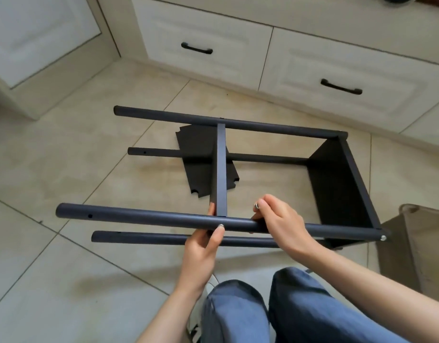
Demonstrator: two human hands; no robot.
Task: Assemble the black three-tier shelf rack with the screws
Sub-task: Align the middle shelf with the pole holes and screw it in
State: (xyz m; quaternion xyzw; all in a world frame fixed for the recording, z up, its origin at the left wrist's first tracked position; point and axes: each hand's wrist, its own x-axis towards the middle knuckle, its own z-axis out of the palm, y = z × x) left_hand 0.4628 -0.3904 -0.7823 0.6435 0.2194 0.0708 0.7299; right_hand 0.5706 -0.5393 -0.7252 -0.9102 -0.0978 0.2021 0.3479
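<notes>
The black shelf rack (342, 184) lies on its side on the tiled floor, several round poles running left from one fitted end shelf. A middle shelf (220, 169) stands edge-on between the poles. My left hand (206, 241) grips the near upper pole (139, 216) just below that shelf. Resting on the same pole, my right hand (277, 221) pinches a small silver screw (257, 206) at its fingertips. Another silver screw (383, 237) sits in the pole's right end. A loose black shelf panel (201, 154) lies flat on the floor under the frame.
White cabinet drawers (337, 78) with black handles stand along the far side. A brown cardboard box (416, 248) is at the right, touching the rack's end. My legs in blue jeans (287, 310) fill the bottom centre. Beige floor tiles (64, 280) spread left.
</notes>
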